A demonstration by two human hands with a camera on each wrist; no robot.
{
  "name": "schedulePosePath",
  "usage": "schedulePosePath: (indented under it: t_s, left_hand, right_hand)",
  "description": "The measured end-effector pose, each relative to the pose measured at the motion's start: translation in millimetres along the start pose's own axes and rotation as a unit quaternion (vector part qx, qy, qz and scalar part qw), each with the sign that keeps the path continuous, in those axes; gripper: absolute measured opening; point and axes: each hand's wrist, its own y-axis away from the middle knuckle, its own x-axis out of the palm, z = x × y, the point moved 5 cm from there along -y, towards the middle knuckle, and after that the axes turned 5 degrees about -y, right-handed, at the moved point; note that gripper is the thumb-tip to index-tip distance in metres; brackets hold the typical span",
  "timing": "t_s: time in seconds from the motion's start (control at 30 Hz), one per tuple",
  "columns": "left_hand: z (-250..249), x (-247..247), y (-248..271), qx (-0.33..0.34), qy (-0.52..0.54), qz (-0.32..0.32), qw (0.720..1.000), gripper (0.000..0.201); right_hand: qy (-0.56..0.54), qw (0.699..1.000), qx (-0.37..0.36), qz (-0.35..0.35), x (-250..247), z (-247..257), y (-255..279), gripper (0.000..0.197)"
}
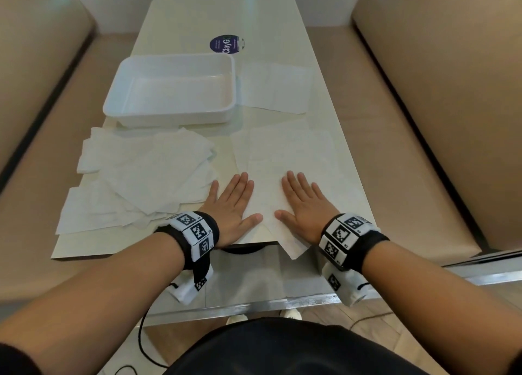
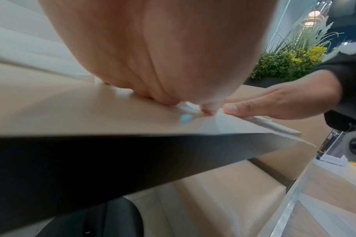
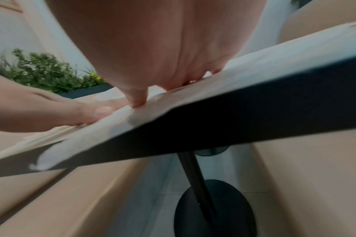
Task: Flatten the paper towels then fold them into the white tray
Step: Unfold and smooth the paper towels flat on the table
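Observation:
A large white paper towel (image 1: pixel 285 154) lies spread on the near right of the table, one corner hanging over the front edge. My left hand (image 1: pixel 234 205) and right hand (image 1: pixel 305 202) press flat on its near end, fingers straight, thumbs pointing at each other. In the left wrist view my left palm (image 2: pixel 152 56) fills the top and the right hand (image 2: pixel 274 102) lies flat beside it. In the right wrist view my right palm (image 3: pixel 163 48) presses the towel (image 3: pixel 173 109) at the table edge. The white tray (image 1: pixel 132 112) stands empty at the back left.
A loose heap of several paper towels (image 1: pixel 135 177) lies at the near left. Another flat towel (image 1: pixel 276 89) lies right of the tray, with a round sticker (image 1: pixel 227 44) behind it. Tan benches (image 1: pixel 423 120) flank the narrow table.

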Motion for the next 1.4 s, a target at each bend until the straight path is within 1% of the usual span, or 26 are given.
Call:
schedulePosePath:
  t_s: [0.07, 0.17, 0.23, 0.3, 0.4, 0.47, 0.5, 0.6, 0.77, 0.83, 0.9, 0.97, 1.03, 1.1, 1.23, 1.3, 1.37, 1.4]
  left_hand:
    - [1, 0, 0, 0.003, 0.003, 0.001, 1.000, 0.081]
    - [1, 2, -3, 0.006, 0.008, 0.004, 1.000, 0.095]
    - [2, 3, -3, 0.007, 0.007, 0.001, 1.000, 0.098]
    - [2, 2, -2, 0.006, 0.005, -0.004, 1.000, 0.094]
    - [2, 0, -2, 0.004, 0.009, -0.003, 1.000, 0.084]
    - [2, -3, -1, -0.001, 0.007, -0.003, 1.000, 0.090]
    - [3, -5, 0, -0.003, 0.005, -0.005, 1.000, 0.090]
    - [2, -19, 2, -0.010, 0.011, -0.026, 1.000, 0.082]
    - [-4, -44, -5, -0.028, 0.006, -0.060, 0.998, 0.088]
    - [-7, -51, -10, -0.051, 0.035, -0.089, 0.994, 0.080]
    - [-6, -61, -12, -0.080, 0.062, -0.136, 0.985, 0.065]
    - [-4, -66, -14, -0.100, 0.048, -0.160, 0.981, 0.052]
    - [0, -67, -16, -0.123, 0.038, -0.152, 0.980, 0.047]
    - [5, -68, -18, -0.145, 0.041, -0.129, 0.980, 0.045]
    - [7, -65, -24, -0.148, 0.019, -0.099, 0.984, 0.046]
    - [6, -66, -26, -0.138, 0.044, -0.099, 0.985, 0.034]
    - [2, -70, -26, -0.117, 0.099, -0.115, 0.981, 0.019]
    - [1, -72, -26, -0.106, 0.122, -0.127, 0.979, 0.015]
  right_hand:
    - [-0.002, 1.000, 0.018, -0.003, -1, -11, 5, 0.078]
    - [0.007, 0.999, 0.043, -0.007, -2, -23, 11, 0.083]
    - [0.011, 0.998, 0.055, -0.008, -3, -27, 13, 0.087]
    - [0.009, 0.997, 0.071, -0.007, -5, -31, 14, 0.094]
    - [0.008, 0.995, 0.095, -0.006, -9, -40, 13, 0.103]
    - [0.013, 0.995, 0.103, -0.004, -11, -45, 13, 0.107]
    - [0.014, 0.994, 0.105, -0.005, -11, -47, 13, 0.108]
    - [0.011, 0.995, 0.102, -0.009, -14, -48, 13, 0.111]
    - [-0.001, 0.995, 0.102, -0.009, -12, -46, 12, 0.110]
    - [-0.002, 0.995, 0.101, -0.010, -12, -47, 12, 0.110]
    - [-0.003, 0.995, 0.098, -0.012, -14, -47, 13, 0.110]
    - [-0.004, 0.995, 0.095, -0.013, -14, -47, 14, 0.110]
    - [-0.005, 0.995, 0.095, -0.016, -13, -47, 14, 0.110]
    - [-0.007, 0.995, 0.095, -0.021, -13, -47, 14, 0.110]
    - [-0.010, 0.995, 0.094, -0.027, -14, -47, 13, 0.110]
    - [-0.013, 0.995, 0.094, -0.034, -17, -46, 13, 0.111]
    - [-0.012, 0.994, 0.096, -0.043, -20, -46, 14, 0.112]
    - [-0.011, 0.994, 0.096, -0.048, -21, -45, 14, 0.112]
